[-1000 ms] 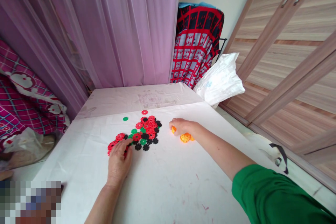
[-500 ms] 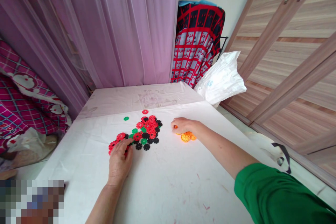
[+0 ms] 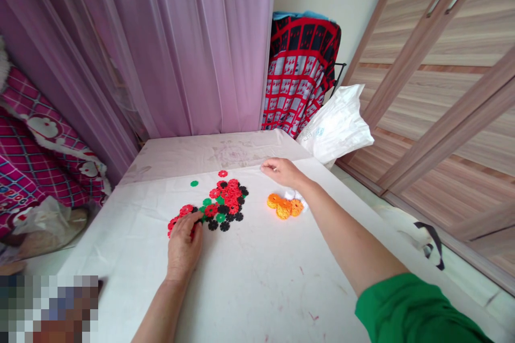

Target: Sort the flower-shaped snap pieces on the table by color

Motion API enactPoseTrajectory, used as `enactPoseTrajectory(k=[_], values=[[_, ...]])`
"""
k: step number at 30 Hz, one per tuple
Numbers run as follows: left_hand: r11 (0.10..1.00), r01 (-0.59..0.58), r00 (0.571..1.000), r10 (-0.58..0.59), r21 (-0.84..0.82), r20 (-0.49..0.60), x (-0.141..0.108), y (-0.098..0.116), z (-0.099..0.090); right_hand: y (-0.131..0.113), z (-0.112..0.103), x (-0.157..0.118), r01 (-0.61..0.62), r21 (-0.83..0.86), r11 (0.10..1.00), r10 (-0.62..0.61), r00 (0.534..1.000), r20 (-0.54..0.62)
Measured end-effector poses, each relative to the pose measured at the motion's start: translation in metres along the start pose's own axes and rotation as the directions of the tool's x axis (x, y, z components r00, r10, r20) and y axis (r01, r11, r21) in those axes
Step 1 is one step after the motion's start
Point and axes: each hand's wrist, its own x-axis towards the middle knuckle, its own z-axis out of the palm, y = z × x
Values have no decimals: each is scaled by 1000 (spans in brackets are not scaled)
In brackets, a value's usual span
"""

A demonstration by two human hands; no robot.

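Note:
My left hand (image 3: 185,238) lies over the left end of a spread of red, black and green notched plastic discs. Its fingers are stretched and touch red discs (image 3: 186,209) there. Beyond them, more red discs (image 3: 231,193) are heaped with black discs (image 3: 224,226) and a few green ones (image 3: 220,217). To the right, my right hand (image 3: 280,170) is closed in a pinch over the white cloth; what it holds, if anything, I cannot make out. Below its wrist sit small stacks of orange discs (image 3: 284,208), with white discs (image 3: 289,194) partly hidden behind the forearm.
A white cloth covers the table (image 3: 241,289). One green disc (image 3: 194,184) and one red disc (image 3: 222,173) lie apart from the heap. A white plastic bag (image 3: 336,126) stands past the far right corner, near a wooden wardrobe (image 3: 426,118). Purple curtains (image 3: 193,43) hang behind.
My right hand has moved up and away from the orange discs, uncovering their stacks and white discs. My left hand stays on the red discs. The view has shifted slightly.

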Motion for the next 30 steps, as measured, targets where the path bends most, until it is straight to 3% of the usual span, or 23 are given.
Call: enactPoseTrajectory(k=[1,3,7,9,11,16,20,25,30], values=[[1000,2,1000,-2,0,-11,0,0,0,-11,5,-4,24,80,996,-17,996,-85],[1000,4,999,-4,6,-36,0,1,0,-35,30,-15,27,200,979,1,990,-138],[999,27,995,-23,37,-94,-6,0,-4,-71,111,-51,132,287,949,-119,991,-61],[996,53,991,-45,65,-122,-12,-3,-8,-74,144,-67,84,293,953,-73,996,-49],[991,82,988,-67,106,-140,-20,-8,-13,-70,164,-79,-7,295,956,32,996,-81],[940,197,979,-175,278,-101,-40,-12,-24,-57,172,-88,-40,311,950,93,984,-155],[871,266,960,-278,414,-31,-47,-1,-28,-55,176,-87,49,325,944,64,943,-327],[864,239,943,-316,443,108,-45,9,-34,-55,184,-84,149,295,944,17,870,-494],[904,132,955,-225,407,191,-49,7,-34,-42,185,-72,160,196,967,-6,788,-615]])
